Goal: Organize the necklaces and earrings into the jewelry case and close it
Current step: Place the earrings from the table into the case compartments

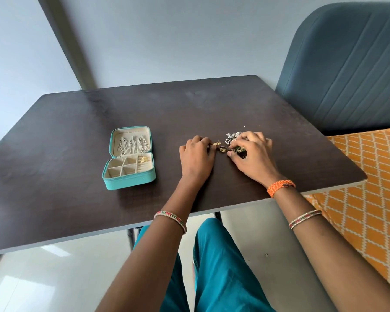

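A teal jewelry case (pixel 129 180) lies open on the dark table, left of my hands. Necklaces (pixel 132 144) hang in its raised lid, and a gold piece (pixel 142 159) sits in the right rear compartment. My left hand (pixel 196 157) rests on the table with its fingertips closed on a small gold earring (pixel 216 144). My right hand (pixel 253 154) lies over a pile of earrings, pinching a green and gold earring (pixel 239 150). A gold ring-shaped piece (pixel 223 149) lies between the hands. Silver beaded earrings (pixel 232 136) stick out behind my right fingers.
The dark table (pixel 77 136) has its front edge near my lap. A blue-grey padded chair (pixel 347 68) stands at the back right. An orange patterned cloth (pixel 369 199) lies to the right of the table.
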`<state>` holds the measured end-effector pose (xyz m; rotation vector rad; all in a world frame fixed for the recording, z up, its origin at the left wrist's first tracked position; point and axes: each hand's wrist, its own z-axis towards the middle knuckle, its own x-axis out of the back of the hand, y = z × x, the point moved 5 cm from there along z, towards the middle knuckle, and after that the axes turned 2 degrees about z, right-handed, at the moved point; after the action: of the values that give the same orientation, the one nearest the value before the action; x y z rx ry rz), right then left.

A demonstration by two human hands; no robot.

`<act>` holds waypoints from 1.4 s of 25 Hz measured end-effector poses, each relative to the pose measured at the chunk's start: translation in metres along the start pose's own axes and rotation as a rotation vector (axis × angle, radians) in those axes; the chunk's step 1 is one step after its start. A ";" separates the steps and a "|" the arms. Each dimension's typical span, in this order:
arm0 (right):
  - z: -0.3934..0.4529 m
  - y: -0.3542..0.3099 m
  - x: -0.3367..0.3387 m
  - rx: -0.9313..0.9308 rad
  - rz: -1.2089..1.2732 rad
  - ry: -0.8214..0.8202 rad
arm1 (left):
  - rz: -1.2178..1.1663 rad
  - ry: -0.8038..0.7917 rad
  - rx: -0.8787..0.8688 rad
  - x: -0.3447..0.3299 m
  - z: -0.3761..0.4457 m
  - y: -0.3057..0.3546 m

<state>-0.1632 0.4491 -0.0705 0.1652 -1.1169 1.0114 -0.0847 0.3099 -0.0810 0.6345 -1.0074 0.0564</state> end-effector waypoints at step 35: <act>0.002 -0.171 -0.051 -0.012 0.847 -0.156 | -0.464 0.420 0.562 0.184 -0.070 -0.150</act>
<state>-0.0403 0.3209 -0.0496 -0.2726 -1.3666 1.7592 0.1189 0.1788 -0.0299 1.2975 -0.4106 0.0611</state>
